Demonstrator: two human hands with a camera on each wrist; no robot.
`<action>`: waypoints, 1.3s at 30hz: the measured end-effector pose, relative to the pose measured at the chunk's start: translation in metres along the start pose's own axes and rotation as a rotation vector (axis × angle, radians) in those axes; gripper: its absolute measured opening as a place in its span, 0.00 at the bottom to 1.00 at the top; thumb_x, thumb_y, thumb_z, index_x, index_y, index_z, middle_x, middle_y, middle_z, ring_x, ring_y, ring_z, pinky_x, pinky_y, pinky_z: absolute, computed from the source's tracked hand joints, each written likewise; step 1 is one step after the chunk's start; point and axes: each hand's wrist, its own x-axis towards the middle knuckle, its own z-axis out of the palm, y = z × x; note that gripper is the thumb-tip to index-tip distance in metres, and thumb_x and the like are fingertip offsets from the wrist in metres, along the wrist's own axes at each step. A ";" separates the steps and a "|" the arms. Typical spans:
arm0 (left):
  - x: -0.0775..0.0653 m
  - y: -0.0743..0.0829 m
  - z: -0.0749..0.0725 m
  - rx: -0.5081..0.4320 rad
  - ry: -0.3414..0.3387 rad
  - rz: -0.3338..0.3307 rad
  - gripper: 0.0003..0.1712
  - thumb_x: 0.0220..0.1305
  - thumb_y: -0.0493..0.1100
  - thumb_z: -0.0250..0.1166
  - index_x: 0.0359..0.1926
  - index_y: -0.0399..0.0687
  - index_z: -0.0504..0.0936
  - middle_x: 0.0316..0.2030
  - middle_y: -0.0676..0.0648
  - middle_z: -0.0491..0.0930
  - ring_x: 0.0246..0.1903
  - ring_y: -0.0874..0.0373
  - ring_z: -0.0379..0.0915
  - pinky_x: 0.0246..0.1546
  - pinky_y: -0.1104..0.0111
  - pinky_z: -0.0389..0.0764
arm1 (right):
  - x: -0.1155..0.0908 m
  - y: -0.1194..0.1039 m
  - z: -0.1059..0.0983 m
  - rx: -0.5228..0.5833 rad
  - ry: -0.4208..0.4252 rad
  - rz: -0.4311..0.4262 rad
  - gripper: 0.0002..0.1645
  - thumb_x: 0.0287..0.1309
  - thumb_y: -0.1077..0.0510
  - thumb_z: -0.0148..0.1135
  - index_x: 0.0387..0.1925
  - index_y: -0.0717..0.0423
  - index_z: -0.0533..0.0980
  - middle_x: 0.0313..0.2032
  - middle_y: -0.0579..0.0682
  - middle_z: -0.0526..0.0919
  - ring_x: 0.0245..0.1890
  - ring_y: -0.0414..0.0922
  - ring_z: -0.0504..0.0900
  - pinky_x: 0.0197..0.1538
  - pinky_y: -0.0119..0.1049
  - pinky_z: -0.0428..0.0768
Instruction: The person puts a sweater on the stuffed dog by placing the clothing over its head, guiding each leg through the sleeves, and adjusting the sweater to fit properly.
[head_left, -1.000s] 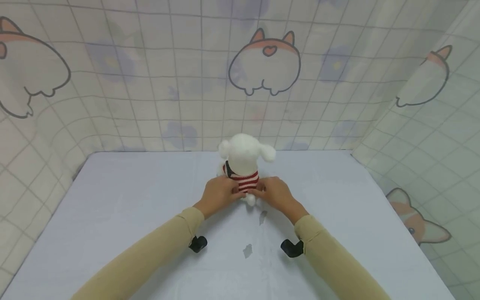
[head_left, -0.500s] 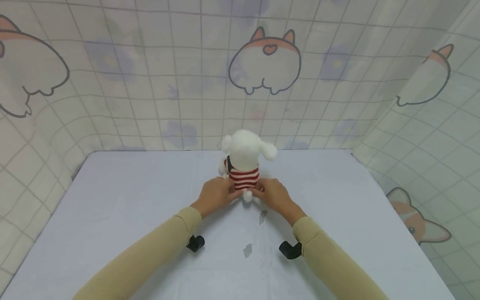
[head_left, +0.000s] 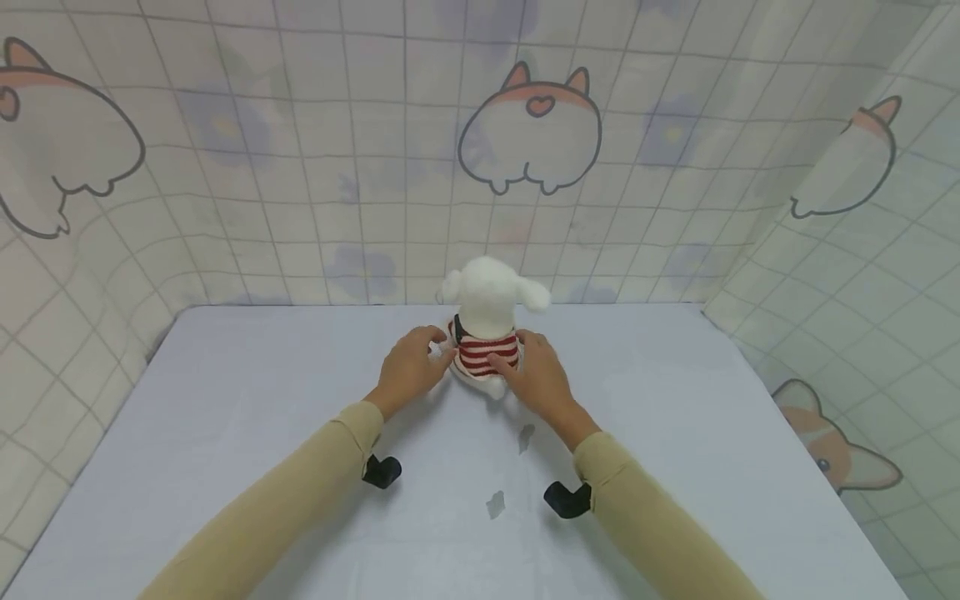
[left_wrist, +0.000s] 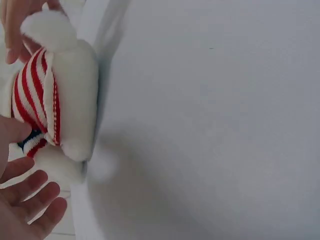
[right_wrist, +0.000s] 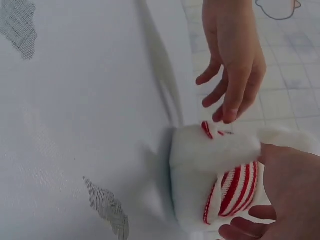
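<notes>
A white plush toy [head_left: 487, 293] with floppy ears sits on the table, its back towards me and its face hidden. It wears a red-and-white striped knit shirt [head_left: 474, 357], and a white tail [head_left: 495, 388] shows below the hem. My left hand [head_left: 408, 367] is at the toy's left side with fingers spread and loosely bent; in the left wrist view its thumb [left_wrist: 20, 131] lies by the shirt's edge. My right hand [head_left: 542, 379] holds the toy's right side, thumb across the striped back and fingers round the flank, partly hidden.
The pale table [head_left: 247, 433] carries two small grey patches, one of them a ragged patch [head_left: 496, 503] near the front. Behind and beside it hangs a checked curtain [head_left: 375, 217] with corgi drawings. Black wrist mounts [head_left: 382, 472] stick out below both sleeves.
My left hand has left the shirt's hem and moved left and up beside the toy. The right thumb has shifted from the hem onto the striped back. The toy sits more upright than a second ago.
</notes>
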 end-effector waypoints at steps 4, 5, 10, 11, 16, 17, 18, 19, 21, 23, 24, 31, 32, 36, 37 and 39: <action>0.007 -0.005 0.003 -0.067 -0.100 -0.036 0.36 0.66 0.55 0.60 0.68 0.40 0.64 0.67 0.39 0.66 0.66 0.44 0.64 0.66 0.52 0.67 | 0.004 -0.003 0.010 0.064 0.000 0.058 0.45 0.61 0.34 0.57 0.66 0.62 0.63 0.60 0.58 0.72 0.61 0.53 0.72 0.63 0.50 0.73; 0.009 -0.006 0.004 -0.081 -0.125 -0.045 0.39 0.66 0.55 0.60 0.70 0.40 0.60 0.69 0.39 0.62 0.69 0.43 0.60 0.69 0.52 0.63 | 0.005 -0.004 0.011 0.088 0.004 0.073 0.44 0.60 0.34 0.58 0.65 0.62 0.64 0.58 0.58 0.74 0.59 0.53 0.74 0.60 0.50 0.75; 0.015 -0.012 0.011 -0.137 -0.200 -0.048 0.45 0.66 0.56 0.60 0.73 0.39 0.53 0.73 0.37 0.56 0.73 0.42 0.50 0.73 0.52 0.55 | 0.006 -0.008 0.019 0.114 0.016 0.124 0.43 0.58 0.34 0.60 0.62 0.62 0.65 0.52 0.57 0.77 0.52 0.52 0.78 0.53 0.47 0.79; 0.016 -0.013 0.012 -0.147 -0.210 -0.050 0.45 0.66 0.56 0.60 0.74 0.39 0.52 0.73 0.37 0.55 0.73 0.42 0.50 0.73 0.52 0.55 | 0.006 -0.009 0.019 0.114 0.020 0.126 0.43 0.58 0.34 0.61 0.62 0.62 0.65 0.52 0.56 0.78 0.52 0.52 0.78 0.53 0.47 0.79; 0.021 -0.016 0.020 -0.233 -0.225 -0.051 0.45 0.66 0.58 0.60 0.75 0.44 0.51 0.72 0.39 0.57 0.71 0.43 0.54 0.71 0.49 0.58 | 0.008 -0.010 0.022 0.105 0.051 0.121 0.46 0.55 0.32 0.62 0.63 0.59 0.64 0.53 0.56 0.78 0.53 0.52 0.79 0.53 0.49 0.79; 0.021 -0.016 0.020 -0.251 -0.224 -0.051 0.45 0.66 0.58 0.60 0.75 0.45 0.51 0.72 0.39 0.57 0.71 0.43 0.56 0.71 0.49 0.59 | 0.009 -0.011 0.022 0.104 0.058 0.120 0.47 0.55 0.32 0.62 0.63 0.59 0.64 0.53 0.56 0.78 0.53 0.52 0.79 0.53 0.49 0.79; 0.021 -0.015 0.021 -0.270 -0.224 -0.050 0.45 0.66 0.58 0.60 0.75 0.45 0.51 0.72 0.39 0.57 0.70 0.43 0.58 0.70 0.49 0.61 | 0.009 -0.011 0.022 0.105 0.062 0.121 0.48 0.54 0.31 0.63 0.64 0.60 0.63 0.54 0.57 0.78 0.54 0.53 0.78 0.54 0.50 0.79; 0.021 -0.014 0.021 -0.286 -0.221 -0.048 0.45 0.66 0.57 0.60 0.75 0.45 0.51 0.72 0.39 0.57 0.68 0.42 0.59 0.69 0.48 0.62 | 0.009 -0.011 0.023 0.105 0.066 0.122 0.49 0.53 0.31 0.63 0.64 0.60 0.63 0.54 0.57 0.78 0.55 0.53 0.78 0.54 0.50 0.79; 0.019 -0.011 0.022 -0.307 -0.211 -0.040 0.45 0.66 0.55 0.60 0.75 0.44 0.51 0.72 0.38 0.56 0.66 0.42 0.62 0.67 0.49 0.65 | 0.010 -0.011 0.023 0.115 0.077 0.125 0.51 0.52 0.31 0.64 0.65 0.60 0.62 0.56 0.57 0.77 0.56 0.53 0.77 0.56 0.50 0.78; 0.017 -0.008 0.021 -0.319 -0.197 -0.027 0.44 0.66 0.53 0.61 0.74 0.44 0.52 0.72 0.38 0.57 0.63 0.43 0.66 0.63 0.50 0.69 | 0.010 -0.010 0.024 0.143 0.092 0.132 0.51 0.52 0.31 0.64 0.65 0.60 0.62 0.57 0.57 0.77 0.57 0.52 0.77 0.57 0.50 0.77; 0.016 -0.006 0.021 -0.326 -0.190 -0.020 0.43 0.66 0.52 0.62 0.74 0.44 0.52 0.71 0.38 0.57 0.62 0.43 0.67 0.62 0.51 0.71 | 0.010 -0.010 0.023 0.159 0.098 0.135 0.51 0.52 0.31 0.65 0.65 0.60 0.62 0.57 0.56 0.77 0.57 0.52 0.77 0.58 0.50 0.77; 0.009 0.008 0.017 -0.362 -0.124 0.036 0.39 0.64 0.47 0.65 0.72 0.47 0.58 0.67 0.39 0.61 0.56 0.45 0.70 0.52 0.58 0.78 | 0.010 -0.008 0.015 0.301 0.077 0.122 0.51 0.52 0.33 0.65 0.65 0.61 0.60 0.58 0.59 0.75 0.58 0.53 0.76 0.60 0.51 0.75; 0.008 0.009 0.016 -0.368 -0.121 0.042 0.39 0.64 0.47 0.65 0.71 0.47 0.58 0.67 0.39 0.61 0.56 0.46 0.71 0.51 0.59 0.79 | 0.010 -0.008 0.013 0.312 0.066 0.122 0.52 0.52 0.33 0.66 0.65 0.62 0.59 0.59 0.59 0.74 0.58 0.53 0.76 0.60 0.51 0.75; 0.004 0.015 0.015 -0.366 -0.105 0.091 0.37 0.64 0.48 0.64 0.70 0.46 0.60 0.66 0.38 0.61 0.53 0.47 0.73 0.49 0.62 0.80 | 0.011 0.000 0.006 0.337 0.009 0.115 0.55 0.50 0.36 0.69 0.67 0.61 0.55 0.61 0.59 0.72 0.60 0.54 0.74 0.62 0.51 0.74; 0.003 0.017 0.014 -0.365 -0.105 0.102 0.37 0.64 0.48 0.65 0.70 0.47 0.60 0.66 0.38 0.61 0.52 0.47 0.73 0.49 0.62 0.81 | 0.011 0.002 0.004 0.343 -0.007 0.111 0.55 0.50 0.37 0.70 0.67 0.60 0.54 0.61 0.59 0.71 0.61 0.54 0.73 0.62 0.51 0.73; 0.001 0.020 0.013 -0.360 -0.098 0.128 0.36 0.64 0.46 0.65 0.69 0.47 0.61 0.66 0.38 0.60 0.51 0.48 0.74 0.48 0.63 0.81 | 0.011 0.006 -0.001 0.356 -0.037 0.110 0.55 0.50 0.39 0.71 0.68 0.59 0.53 0.62 0.59 0.70 0.62 0.54 0.72 0.63 0.51 0.73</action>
